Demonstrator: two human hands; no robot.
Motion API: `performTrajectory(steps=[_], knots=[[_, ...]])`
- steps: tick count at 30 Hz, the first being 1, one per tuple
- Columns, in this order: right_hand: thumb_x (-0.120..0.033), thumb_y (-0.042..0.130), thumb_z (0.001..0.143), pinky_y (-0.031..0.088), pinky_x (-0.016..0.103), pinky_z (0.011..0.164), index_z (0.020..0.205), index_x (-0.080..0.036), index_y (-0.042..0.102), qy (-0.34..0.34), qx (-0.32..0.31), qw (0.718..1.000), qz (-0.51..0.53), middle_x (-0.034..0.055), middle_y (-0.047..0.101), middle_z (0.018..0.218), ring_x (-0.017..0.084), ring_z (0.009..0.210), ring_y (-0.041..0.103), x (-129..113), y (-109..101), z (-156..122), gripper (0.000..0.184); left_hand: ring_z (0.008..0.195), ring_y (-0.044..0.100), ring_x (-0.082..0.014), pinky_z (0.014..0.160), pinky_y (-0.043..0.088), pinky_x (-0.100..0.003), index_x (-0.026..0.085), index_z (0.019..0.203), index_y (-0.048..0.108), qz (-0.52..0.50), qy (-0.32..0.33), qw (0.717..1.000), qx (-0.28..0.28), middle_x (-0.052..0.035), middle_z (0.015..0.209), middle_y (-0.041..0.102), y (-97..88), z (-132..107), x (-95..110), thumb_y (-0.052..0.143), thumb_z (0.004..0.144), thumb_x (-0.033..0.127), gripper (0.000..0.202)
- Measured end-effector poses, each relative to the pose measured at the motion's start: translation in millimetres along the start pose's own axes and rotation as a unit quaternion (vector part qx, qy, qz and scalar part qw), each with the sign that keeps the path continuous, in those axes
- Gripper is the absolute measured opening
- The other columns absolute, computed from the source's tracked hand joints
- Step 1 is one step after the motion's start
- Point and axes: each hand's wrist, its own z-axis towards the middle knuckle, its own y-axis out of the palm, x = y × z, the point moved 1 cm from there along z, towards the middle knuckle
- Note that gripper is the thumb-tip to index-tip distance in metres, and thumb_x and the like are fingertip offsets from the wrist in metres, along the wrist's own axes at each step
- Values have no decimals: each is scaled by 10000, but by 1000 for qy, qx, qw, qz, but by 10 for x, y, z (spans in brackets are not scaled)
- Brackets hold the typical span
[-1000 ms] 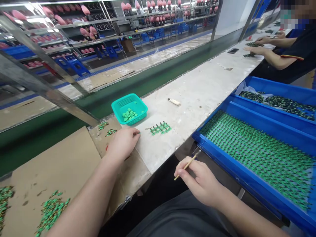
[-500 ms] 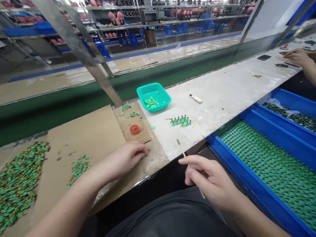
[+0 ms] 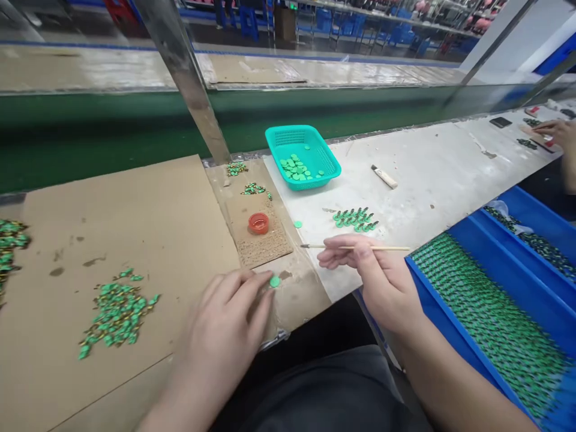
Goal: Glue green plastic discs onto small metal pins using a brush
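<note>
A small green disc (image 3: 275, 281) is pinched between the fingertips of my left hand (image 3: 229, 306), low over the front edge of the bench. My right hand (image 3: 375, 270) grips a thin paintbrush (image 3: 333, 246), held almost level with its dark tip pointing left. Between the hands and the far side stands a small red cup (image 3: 258, 223) on a piece of cardboard (image 3: 265, 247). Another green disc (image 3: 297, 224) lies flat to the right of the cup. Beyond my right hand, several green discs with small dark-topped figures (image 3: 355, 219) stand in rows.
A teal basket (image 3: 330, 157) holds loose green discs. Small green-and-gold pieces (image 3: 117, 312) lie heaped on cardboard at left. A tube (image 3: 384, 177) lies farther back. Blue trays (image 3: 432, 276) of green pieces sit at right. A co-worker's hand (image 3: 562, 133) is at far right.
The view has shifted down and left. The brush has swung from upright to nearly level, its tip now close to the left hand. The green disc in my left fingers shows more fully.
</note>
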Motion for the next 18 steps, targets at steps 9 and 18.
performTrajectory(steps=[9, 18], knots=[[-429, 628, 1202, 663, 290, 744, 1086, -252, 829, -32, -13, 999, -8, 6, 811, 875, 142, 794, 768, 92, 332, 485, 292, 1292, 726, -319, 1092, 519, -452, 120, 1641, 609, 84, 51, 995, 28, -163, 1503, 779, -143, -475, -55, 687, 1115, 299, 561], [-245, 605, 1183, 715, 335, 905, 1224, -310, 808, -110, -126, 964, -205, 28, 892, 1121, 207, 1018, 863, 202, 395, 98, 218, 1204, 817, -199, 993, 624, -338, 185, 1387, 778, 105, 50, 993, 22, -36, 1340, 879, -283, -712, 174, 653, 1082, 229, 332]])
